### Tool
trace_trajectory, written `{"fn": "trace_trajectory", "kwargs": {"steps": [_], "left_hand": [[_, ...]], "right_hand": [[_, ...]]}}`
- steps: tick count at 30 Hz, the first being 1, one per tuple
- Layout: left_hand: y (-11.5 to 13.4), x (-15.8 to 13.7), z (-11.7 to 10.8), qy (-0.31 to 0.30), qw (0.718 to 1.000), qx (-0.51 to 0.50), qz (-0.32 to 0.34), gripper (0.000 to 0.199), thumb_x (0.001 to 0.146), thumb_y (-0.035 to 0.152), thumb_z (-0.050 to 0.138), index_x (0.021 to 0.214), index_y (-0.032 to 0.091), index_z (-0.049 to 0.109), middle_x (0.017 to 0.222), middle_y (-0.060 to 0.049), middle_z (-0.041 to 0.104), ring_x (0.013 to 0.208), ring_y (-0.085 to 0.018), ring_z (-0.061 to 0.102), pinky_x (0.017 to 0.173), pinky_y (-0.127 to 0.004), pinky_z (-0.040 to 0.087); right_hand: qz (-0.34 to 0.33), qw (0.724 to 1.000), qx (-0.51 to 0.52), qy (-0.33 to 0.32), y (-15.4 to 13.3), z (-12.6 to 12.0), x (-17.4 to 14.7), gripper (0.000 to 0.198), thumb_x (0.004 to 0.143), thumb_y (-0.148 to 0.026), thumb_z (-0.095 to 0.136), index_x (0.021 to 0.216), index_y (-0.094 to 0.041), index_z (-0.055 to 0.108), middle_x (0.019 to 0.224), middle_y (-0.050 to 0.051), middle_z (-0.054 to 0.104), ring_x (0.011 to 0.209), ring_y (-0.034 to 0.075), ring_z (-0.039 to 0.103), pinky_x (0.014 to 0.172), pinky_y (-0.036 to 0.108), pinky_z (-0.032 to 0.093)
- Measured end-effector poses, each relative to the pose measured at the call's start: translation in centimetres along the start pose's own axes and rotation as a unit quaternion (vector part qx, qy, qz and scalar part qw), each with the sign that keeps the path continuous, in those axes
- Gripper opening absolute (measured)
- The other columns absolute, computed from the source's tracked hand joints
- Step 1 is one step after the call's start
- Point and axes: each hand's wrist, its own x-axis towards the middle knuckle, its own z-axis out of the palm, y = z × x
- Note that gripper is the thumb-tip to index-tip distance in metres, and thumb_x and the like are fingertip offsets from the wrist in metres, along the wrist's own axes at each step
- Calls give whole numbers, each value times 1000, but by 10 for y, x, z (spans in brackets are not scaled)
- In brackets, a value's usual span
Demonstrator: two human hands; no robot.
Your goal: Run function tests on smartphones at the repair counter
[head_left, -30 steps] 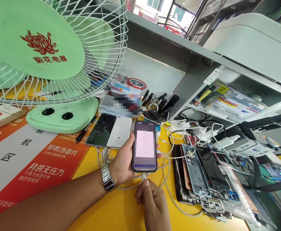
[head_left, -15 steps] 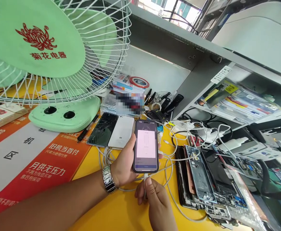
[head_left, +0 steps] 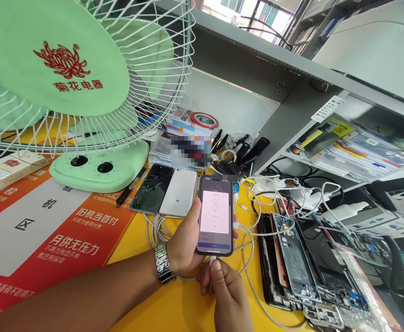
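A black-framed smartphone [head_left: 215, 219] rests in my left hand [head_left: 184, 235], its lit screen showing a pale pop-up panel with a small phone outline. My thumb lies along its left edge, and fingertips show at its right edge. Below the phone, my right hand [head_left: 224, 286] pinches the white plug of a charging cable [head_left: 213, 261] at the phone's bottom edge. Whether the plug is fully seated I cannot tell. Left of the phone lie a cracked dark phone [head_left: 152, 188] and a white phone [head_left: 178, 191], side by side on the table.
A green fan [head_left: 98, 163] stands at the left on a printed mat [head_left: 84, 221]. Several white cables [head_left: 252, 230] loop over the yellow table [head_left: 160, 304]. Stacked phone parts [head_left: 294, 258] lie at the right, below a grey shelf [head_left: 288, 120]. A pen [head_left: 130, 186] lies beside the fan base.
The whole view has shifted slightly, with everything a little further right and lower. Both hands keep their hold on phone and plug. The drawing in the screen's pop-up looks different.
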Motion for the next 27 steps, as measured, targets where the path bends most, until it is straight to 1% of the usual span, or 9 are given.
{"fn": "trace_trajectory", "kwargs": {"steps": [5, 10, 13, 15, 17, 19, 22, 25, 27], "left_hand": [[2, 0, 0, -8, 999, 28, -17, 74, 93, 66, 25, 102, 9, 71, 99, -16, 70, 72, -20, 67, 61, -29, 49], [1, 1, -4, -18, 997, 59, -40, 79, 93, 66, 22, 109, 7, 71, 98, -17, 71, 75, -23, 69, 61, -29, 49], [2, 4, -7, -27, 996, 69, -47, 82, 92, 68, 21, 110, 5, 70, 96, -19, 72, 76, -24, 69, 64, -31, 50], [2, 4, -7, -23, 996, 67, -48, 81, 93, 68, 22, 110, 6, 71, 101, -18, 73, 76, -24, 70, 66, -32, 51], [2, 4, -7, -21, 997, 59, -44, 77, 94, 65, 22, 113, 8, 70, 109, -17, 72, 80, -24, 71, 71, -34, 52], [2, 4, -7, -24, 998, 48, -38, 74, 95, 63, 24, 115, 8, 69, 111, -17, 72, 83, -25, 71, 76, -35, 52], [2, 4, -8, -31, 998, 42, -39, 74, 94, 64, 28, 114, 5, 68, 102, -19, 75, 82, -25, 71, 79, -36, 51], [3, 5, -9, -45, 998, 37, -37, 75, 94, 64, 26, 118, 5, 66, 95, -19, 76, 84, -28, 71, 82, -39, 51], [3, 6, -9, -48, 998, 31, -38, 74, 95, 63, 26, 121, 6, 65, 94, -18, 76, 88, -29, 71, 85, -41, 50]], "right_hand": [[-90, 989, -111, 26, 7, 3, -1, 49, 102, -43, 36, 65, -19, 57, 59, 2, 58, 56, 14, 54, 54, 24, 39], [-216, 945, -240, 60, -3, -21, -5, 38, 99, -34, 42, 68, -19, 59, 63, 2, 60, 59, 15, 57, 55, 24, 40], [-204, 933, -262, 137, -21, -44, 2, 37, 100, -32, 40, 73, -20, 62, 65, 2, 61, 58, 15, 57, 53, 24, 41], [-199, 927, -263, 177, -32, -53, 11, 36, 100, -34, 42, 74, -21, 64, 67, 2, 63, 63, 16, 59, 56, 25, 43], [-200, 934, -232, 184, -38, -54, 20, 28, 99, -36, 45, 86, -22, 67, 79, 3, 67, 73, 18, 63, 65, 27, 48], [-193, 954, -167, 158, -36, -48, 27, 22, 98, -36, 49, 108, -25, 64, 98, 6, 68, 84, 19, 64, 73, 30, 51], [-153, 982, -61, 90, -24, -38, 30, 39, 96, -36, 53, 134, -31, 49, 130, 10, 58, 103, 23, 62, 83, 37, 54], [-117, 992, -9, 45, -12, -34, 29, 55, 94, -37, 55, 146, -35, 36, 150, 9, 42, 128, 29, 50, 102, 50, 45], [-106, 994, 8, 26, -9, -34, 28, 59, 94, -37, 56, 148, -36, 32, 153, 9, 40, 136, 31, 42, 110, 55, 36]]}}
